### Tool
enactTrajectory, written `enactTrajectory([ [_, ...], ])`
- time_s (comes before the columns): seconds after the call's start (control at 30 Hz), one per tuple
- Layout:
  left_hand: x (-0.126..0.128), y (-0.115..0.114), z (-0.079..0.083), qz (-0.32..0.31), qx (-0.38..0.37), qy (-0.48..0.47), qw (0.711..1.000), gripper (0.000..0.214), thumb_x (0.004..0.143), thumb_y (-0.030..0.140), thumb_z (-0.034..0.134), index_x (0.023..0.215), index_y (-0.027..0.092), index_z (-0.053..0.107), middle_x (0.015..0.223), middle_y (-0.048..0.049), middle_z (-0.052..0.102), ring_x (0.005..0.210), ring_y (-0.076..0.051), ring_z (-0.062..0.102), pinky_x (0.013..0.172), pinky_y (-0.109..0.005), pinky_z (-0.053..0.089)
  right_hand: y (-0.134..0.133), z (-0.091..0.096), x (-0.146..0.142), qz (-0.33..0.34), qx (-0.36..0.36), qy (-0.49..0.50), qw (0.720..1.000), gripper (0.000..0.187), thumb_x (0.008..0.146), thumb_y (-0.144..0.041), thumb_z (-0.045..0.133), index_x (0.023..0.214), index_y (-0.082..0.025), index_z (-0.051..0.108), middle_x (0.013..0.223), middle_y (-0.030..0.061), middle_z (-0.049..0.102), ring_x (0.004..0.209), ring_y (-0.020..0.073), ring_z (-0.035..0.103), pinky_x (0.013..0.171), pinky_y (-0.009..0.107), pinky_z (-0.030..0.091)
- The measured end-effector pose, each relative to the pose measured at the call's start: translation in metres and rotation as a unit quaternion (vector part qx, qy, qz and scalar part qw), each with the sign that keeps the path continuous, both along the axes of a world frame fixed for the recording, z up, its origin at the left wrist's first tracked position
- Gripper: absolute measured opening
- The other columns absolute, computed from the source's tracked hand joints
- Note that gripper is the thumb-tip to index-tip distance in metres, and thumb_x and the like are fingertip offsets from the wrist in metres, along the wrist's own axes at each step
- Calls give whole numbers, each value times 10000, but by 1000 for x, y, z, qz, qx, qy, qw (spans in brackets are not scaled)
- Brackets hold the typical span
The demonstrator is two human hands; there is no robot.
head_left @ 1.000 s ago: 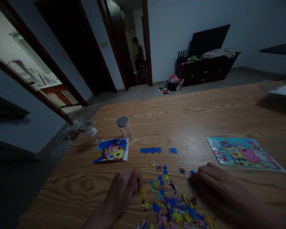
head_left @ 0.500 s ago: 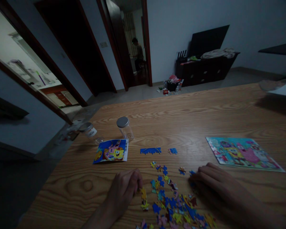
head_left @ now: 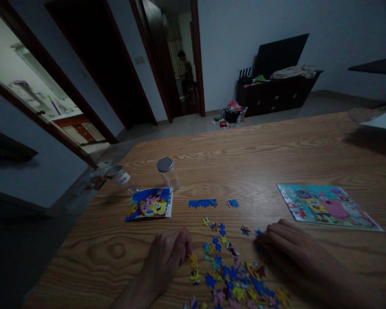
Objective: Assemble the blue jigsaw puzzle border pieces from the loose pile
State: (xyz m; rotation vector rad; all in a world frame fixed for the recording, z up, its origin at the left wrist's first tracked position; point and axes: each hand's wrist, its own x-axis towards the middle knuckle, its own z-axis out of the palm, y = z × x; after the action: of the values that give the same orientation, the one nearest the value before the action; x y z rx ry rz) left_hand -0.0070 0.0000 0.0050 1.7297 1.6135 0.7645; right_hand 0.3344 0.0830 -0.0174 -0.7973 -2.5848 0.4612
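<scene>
On the wooden table (head_left: pixel 251 159), puzzle pieces (head_left: pixel 233 273) lie between the curled left hand (head_left: pixel 170 251) and curled right hand (head_left: pixel 292 249) — I can't tell if they pinch anything — piled ones show best spread flat

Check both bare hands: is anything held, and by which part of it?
Cannot be told. The curled left hand is beside a small yellow jigsaw piece; the right hand is by a small blue jigsaw piece. Any grip is hidden.
</scene>
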Motion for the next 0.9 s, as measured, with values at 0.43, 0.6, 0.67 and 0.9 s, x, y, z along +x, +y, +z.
enactTrajectory([
  [0.43, -1, 0, 0, 1, 1, 23, 1000, 689, 1127, 569, 204, 717, 210, 625, 568, 11, 558, 539, -155, 573, 593, -252, 414, 2, 13, 8, -67, -3, 87, 994, 236, 1026, -129, 450, 1149, -240, 618, 908, 61, 719, 793, 205, 683, 671, 326, 522],
  [0.6, -2, 2, 0, 1, 13, 30, 999, 693, 1122, 580, 215, 687, 218, 616, 553, 17, 568, 512, -150, 575, 580, -246, 426, 2, 16, 11, -138, -3, 138, 981, 271, 1014, -122, 435, 1186, -254, 597, 894, 38, 734, 751, 185, 713, 644, 303, 564],
  [0.67, -2, 2, 0, 0, 18, 34, 999, 687, 1122, 579, 224, 687, 221, 618, 551, 21, 575, 509, -148, 576, 576, -243, 429, 2, 17, 9, -128, -1, 140, 982, 273, 1006, -117, 437, 1180, -254, 597, 894, 34, 729, 766, 182, 714, 657, 303, 566],
  [0.9, -5, -1, -3, -4, 21, 47, 999, 689, 1124, 572, 222, 687, 224, 625, 546, 22, 580, 509, -147, 594, 575, -238, 443, 4, 21, 6, -91, -11, 140, 986, 311, 977, -91, 437, 1231, -227, 554, 949, 65, 669, 847, 203, 658, 714, 339, 552],
])
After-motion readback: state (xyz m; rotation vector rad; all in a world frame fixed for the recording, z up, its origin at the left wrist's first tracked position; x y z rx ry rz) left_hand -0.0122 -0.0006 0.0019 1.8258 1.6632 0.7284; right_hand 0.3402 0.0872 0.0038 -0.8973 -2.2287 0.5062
